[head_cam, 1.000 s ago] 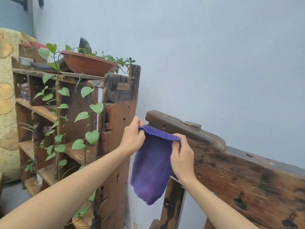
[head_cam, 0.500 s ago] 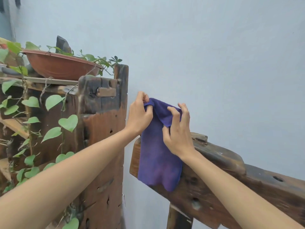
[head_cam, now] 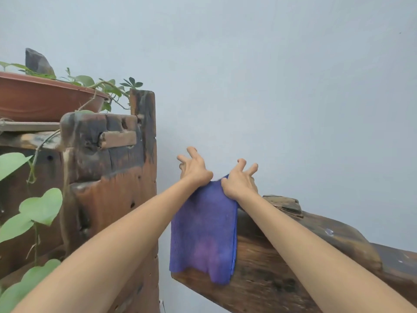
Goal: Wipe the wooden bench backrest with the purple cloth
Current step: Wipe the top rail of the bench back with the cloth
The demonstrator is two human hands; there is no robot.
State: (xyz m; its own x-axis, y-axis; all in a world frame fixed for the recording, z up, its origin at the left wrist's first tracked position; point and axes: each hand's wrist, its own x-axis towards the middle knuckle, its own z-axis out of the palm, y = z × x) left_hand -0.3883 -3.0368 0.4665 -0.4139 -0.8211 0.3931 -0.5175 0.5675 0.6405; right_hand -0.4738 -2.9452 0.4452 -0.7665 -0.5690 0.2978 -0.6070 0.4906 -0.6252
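Note:
The purple cloth (head_cam: 203, 233) hangs draped over the left end of the dark wooden bench backrest (head_cam: 270, 267), covering its front face down to the lower edge. My left hand (head_cam: 195, 170) and my right hand (head_cam: 238, 184) sit side by side at the cloth's top edge, on the backrest's top rail. Each pinches the cloth between thumb and forefinger while the other fingers spread upward. The part of the cloth behind the rail is hidden.
A tall rough wooden shelf post (head_cam: 112, 177) stands just left of the backrest, with a narrow gap between them. A terracotta pot (head_cam: 45, 98) sits on top of the shelf, and vine leaves (head_cam: 40, 208) trail down it. A pale blue wall (head_cam: 270, 86) is close behind.
Both hands have carried the cloth up and laid it over the backrest's left end. The view has shifted closer and to the right, and my fingers have spread out.

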